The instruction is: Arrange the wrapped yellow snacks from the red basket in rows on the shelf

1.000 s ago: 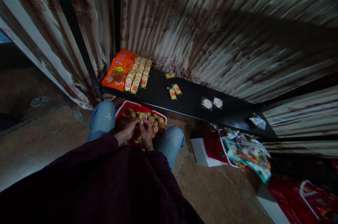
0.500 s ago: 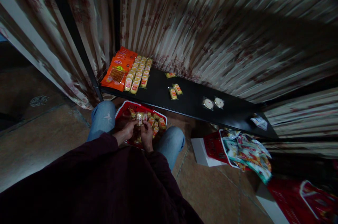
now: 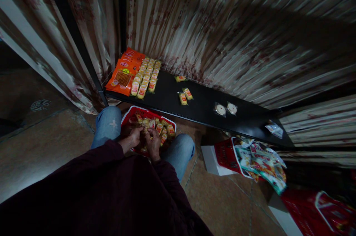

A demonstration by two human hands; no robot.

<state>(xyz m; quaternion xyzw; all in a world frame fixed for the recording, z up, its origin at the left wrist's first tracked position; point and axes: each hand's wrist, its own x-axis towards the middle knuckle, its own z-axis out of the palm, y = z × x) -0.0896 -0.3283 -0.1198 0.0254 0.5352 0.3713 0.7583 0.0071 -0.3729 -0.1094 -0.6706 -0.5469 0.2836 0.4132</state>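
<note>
Between my knees stands a red basket [image 3: 132, 110] with a white rim, holding several small wrapped cakes [image 3: 170, 130] in yellow packaging. Over it my left hand [image 3: 134, 138] and my right hand [image 3: 153, 143] are close together, fingers pinched toward each other. A small wrapped cake [image 3: 145, 130] is between their fingertips, mostly hidden by the fingers. A paler round packet [image 3: 151, 123] lies in the basket just beyond my right fingers.
On the black shelf [image 3: 167, 95] ahead are orange snack bags [image 3: 122, 76], rows of wrapped cakes [image 3: 142, 89], loose cakes [image 3: 183, 98], two white round packets [image 3: 220, 109] and a crumpled packet [image 3: 274, 130]. Right of me, a red basket [image 3: 224, 153] holds snack bags [image 3: 260, 158]. A striped curtain [image 3: 194, 24] hangs behind.
The pale clear-wrapped packet that showed above my fingertips is no longer visible there. Both hands have shifted only slightly, with the right fingers curled lower over the basket.
</note>
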